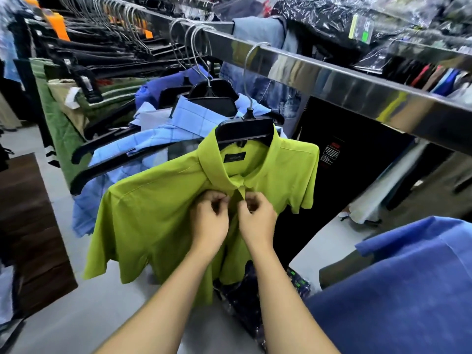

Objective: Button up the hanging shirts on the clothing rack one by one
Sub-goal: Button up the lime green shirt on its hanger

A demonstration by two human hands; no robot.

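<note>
Squarely front-on, upright: green shirt (158, 208).

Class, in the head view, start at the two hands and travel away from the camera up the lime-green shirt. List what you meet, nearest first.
Left hand and right hand pinching the placket → lime-green shirt collar → neck label → black hanger → metal hook → chrome rail.

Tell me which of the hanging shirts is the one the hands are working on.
The lime-green shirt, frontmost on the rail. Both the left hand and right hand pinch its placket just below the collar; the light-blue shirts behind hang untouched.
</note>
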